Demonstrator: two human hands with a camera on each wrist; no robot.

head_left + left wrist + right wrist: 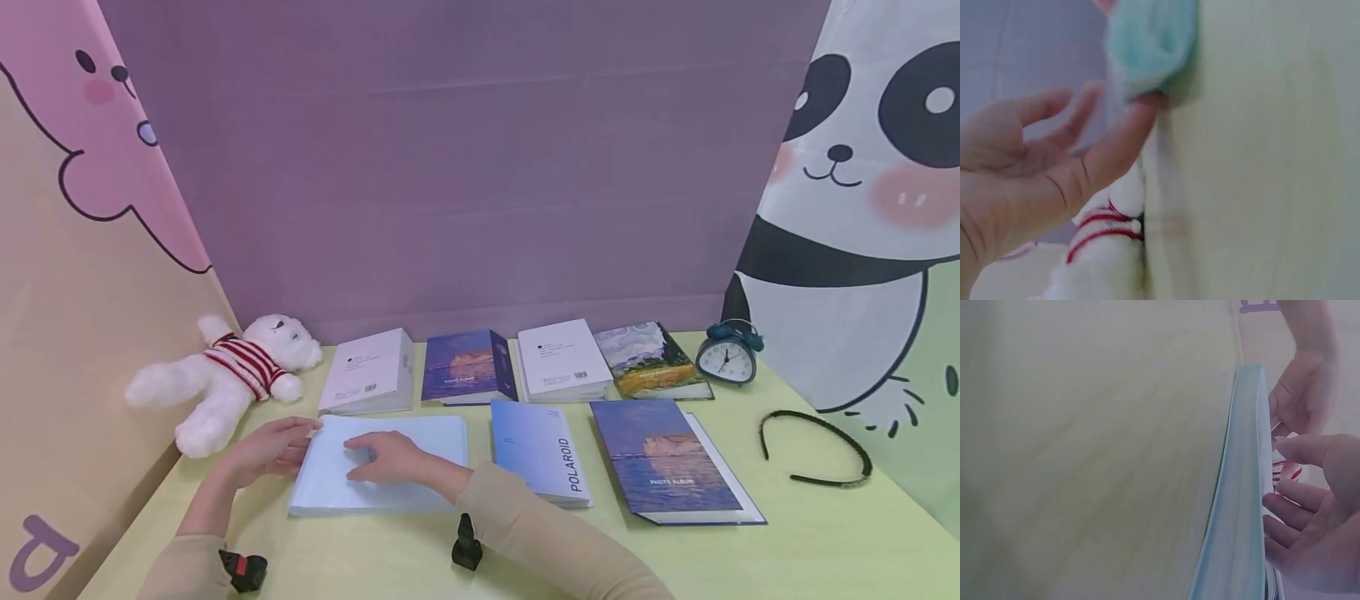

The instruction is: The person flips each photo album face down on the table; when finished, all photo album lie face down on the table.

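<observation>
A pale blue-white album lies flat on the table in front of the person. At its left edge is the left hand, one fingertip touching the far left corner. The left wrist view shows the left hand with its fingers apart, one at the end of the album. The right hand is over the album's middle, fingers loosely spread. In the right wrist view, its fingertips are close to or against the upper face of the album; whether they press cannot be told.
To the right lie a blue Polaroid album and a seascape photo album. Several more albums, including a white one, stand behind. A white teddy bear is at left; an alarm clock and a black headband are at right.
</observation>
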